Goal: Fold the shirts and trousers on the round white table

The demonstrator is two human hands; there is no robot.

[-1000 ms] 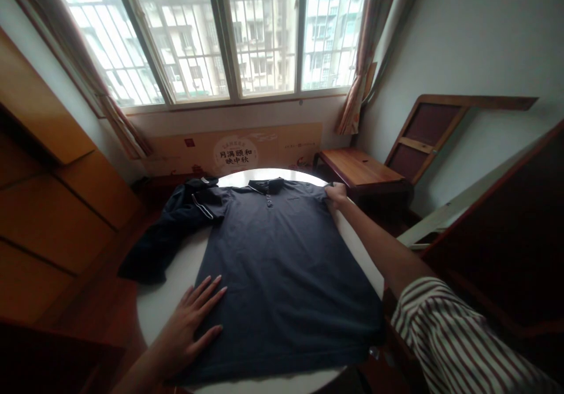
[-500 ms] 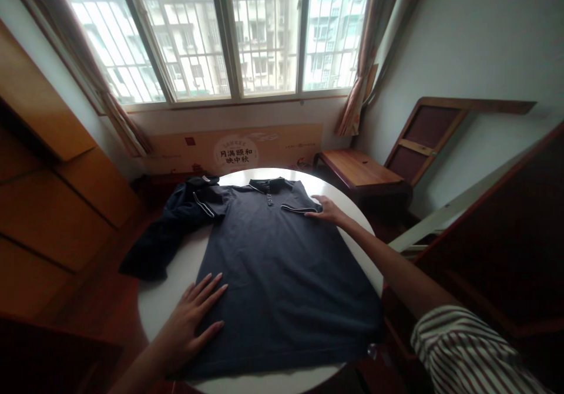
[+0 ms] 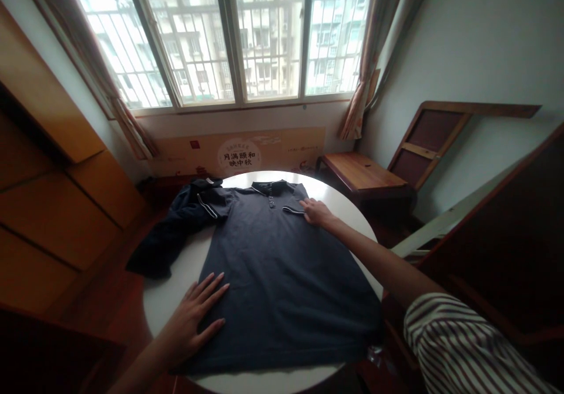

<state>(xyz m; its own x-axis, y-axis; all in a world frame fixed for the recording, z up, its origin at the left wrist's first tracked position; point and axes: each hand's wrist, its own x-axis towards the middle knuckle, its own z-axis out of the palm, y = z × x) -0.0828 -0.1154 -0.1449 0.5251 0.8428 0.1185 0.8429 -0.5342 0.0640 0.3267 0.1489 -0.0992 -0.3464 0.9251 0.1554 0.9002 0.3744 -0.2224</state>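
Note:
A dark blue-grey polo shirt (image 3: 282, 276) lies spread front side up, its buttoned collar at the far end and its hem close to me. My left hand (image 3: 196, 312) rests flat on the shirt's lower left edge with its fingers spread. At the sleeve on the right, my right hand (image 3: 318, 212) has its fingers curled onto the white-trimmed cuff; the fingertips are partly hidden. That sleeve is folded inward over the shirt's front. The left sleeve overlaps a bunched dark garment (image 3: 170, 235).
Under the shirt is a round white table (image 3: 339, 194). A wooden bench (image 3: 363, 169) stands beyond it to the right, near a leaning wooden frame (image 3: 420, 141). A printed cardboard panel (image 3: 282, 144) is below the window. Wooden cabinets (image 3: 48, 229) line the left.
My right hand has moved slightly left, bringing the sleeve cuff further in over the shirt, with its fingers more curled. My left hand stays in place. The view has shifted slightly.

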